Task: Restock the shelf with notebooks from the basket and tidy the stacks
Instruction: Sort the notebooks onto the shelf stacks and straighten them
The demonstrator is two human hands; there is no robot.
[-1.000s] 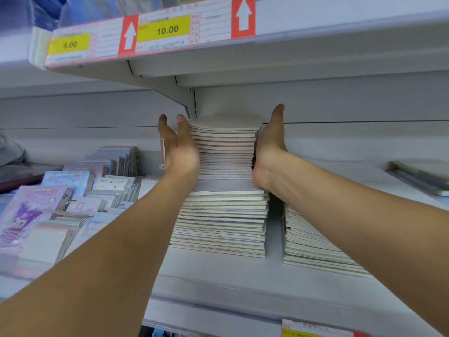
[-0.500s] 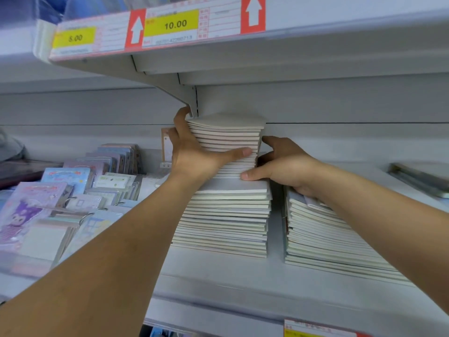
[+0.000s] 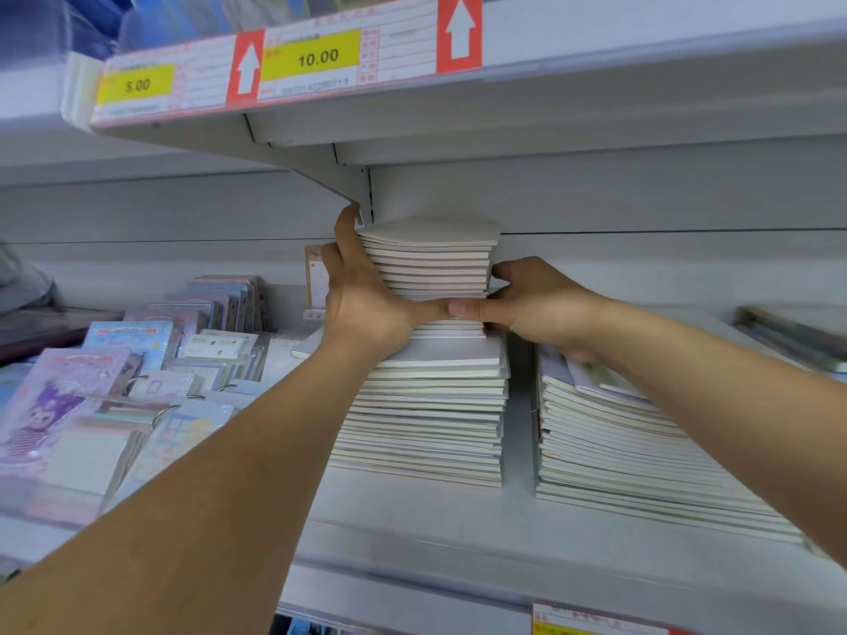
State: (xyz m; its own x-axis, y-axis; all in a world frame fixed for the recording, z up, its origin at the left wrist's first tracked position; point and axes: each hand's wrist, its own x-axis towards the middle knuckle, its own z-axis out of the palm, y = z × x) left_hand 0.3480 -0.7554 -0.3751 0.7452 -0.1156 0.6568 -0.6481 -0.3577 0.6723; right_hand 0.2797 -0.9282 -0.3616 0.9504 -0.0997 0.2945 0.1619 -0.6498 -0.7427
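A tall stack of pale notebooks (image 3: 431, 405) stands on the white shelf (image 3: 458, 533), with a smaller upper stack (image 3: 431, 263) on top of it. My left hand (image 3: 366, 304) grips the upper stack's left side, thumb across its front. My right hand (image 3: 531, 300) holds the right side, thumb laid along the front so that both thumbs meet. A second, lower stack of notebooks (image 3: 618, 442) lies to the right under my right forearm. The basket is out of view.
Ring-bound cartoon notepads (image 3: 137, 387) fill the left of the shelf. The upper shelf (image 3: 550, 98) with price labels 5.00 and 10.00 hangs close above the stack, its bracket (image 3: 330, 181) by my left fingertips. A flat dark item (image 3: 788, 332) lies far right.
Both hands went from flat palms against the upper stack's sides to wrapping it, thumbs now meeting across the front. My right hand dropped lower and its thumb slid left.
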